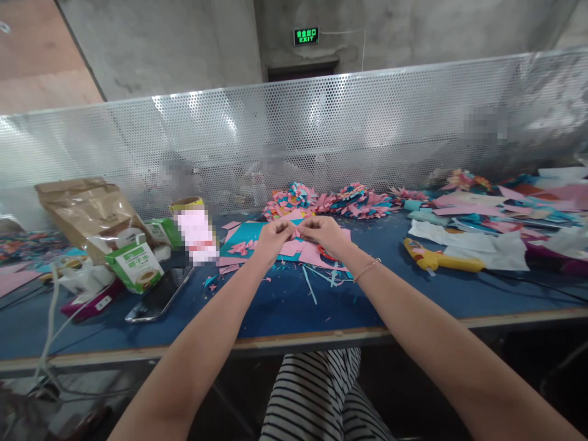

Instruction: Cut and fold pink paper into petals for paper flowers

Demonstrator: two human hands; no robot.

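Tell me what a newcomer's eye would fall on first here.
Probably the left hand and right hand, pinching pink paper at the picture's centre. Beyond them, paper flowers sit before the mesh screen. A yellow glue gun stands out to the right, and a green exit sign glows above.

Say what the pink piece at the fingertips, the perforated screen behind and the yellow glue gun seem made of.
Pink piece: probably thin matte paper, like the cut sheets below. Perforated screen: likely silvery metal, given its regular holes and bright reflections. Glue gun: apparently hard plastic, judging by its smooth, moulded-looking yellow body.
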